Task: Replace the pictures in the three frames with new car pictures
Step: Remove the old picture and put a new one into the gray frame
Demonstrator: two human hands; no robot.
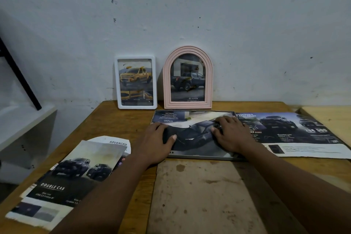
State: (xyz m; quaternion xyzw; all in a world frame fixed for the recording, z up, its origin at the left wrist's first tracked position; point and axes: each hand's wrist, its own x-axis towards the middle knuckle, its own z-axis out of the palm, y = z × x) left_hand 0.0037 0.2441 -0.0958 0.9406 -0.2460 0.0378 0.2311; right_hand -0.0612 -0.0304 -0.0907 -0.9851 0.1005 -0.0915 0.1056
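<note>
- Head view: left hand (161, 139) and right hand (230, 135) press the picture (197, 137), fingers relaxed, loosely spread.
- Picture lies under the fingertips in the flat frame (199, 157), long axis left-right.

Grey frame (199, 157) lies flat under the left fingers (160, 127) and right fingers (226, 120), which press a dark car picture (197, 136) into it. White rectangular frame (135, 82) and pink arched frame (188, 78) stand upright beyond the fingertips, each showing a pickup. Loose car page (72, 173) lies left of the fingers, car spread (296, 131) right.
</note>
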